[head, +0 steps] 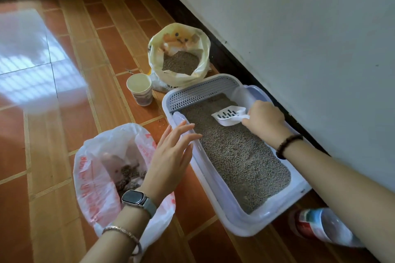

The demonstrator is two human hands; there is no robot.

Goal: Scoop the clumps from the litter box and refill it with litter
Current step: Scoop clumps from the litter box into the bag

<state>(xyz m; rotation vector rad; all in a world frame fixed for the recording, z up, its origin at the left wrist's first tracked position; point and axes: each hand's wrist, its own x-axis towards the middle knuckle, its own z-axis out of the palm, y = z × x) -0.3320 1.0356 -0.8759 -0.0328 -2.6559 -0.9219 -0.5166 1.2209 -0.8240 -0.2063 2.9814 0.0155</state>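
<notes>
A white litter box with a grey grid step at its far end lies on the floor along the wall, filled with grey litter. My right hand grips the handle of a white slotted scoop, held just above the litter at the far end. My left hand, fingers straight, hovers over the box's left rim and holds nothing. To the left stands a white plastic bag with red print with dark clumps inside. Behind the box sits an open yellowish litter bag.
A white paper cup stands on the tiled floor between the litter bag and the box. A plastic bottle lies by the box's near right corner, under my right forearm. The wall and its dark skirting run along the right side.
</notes>
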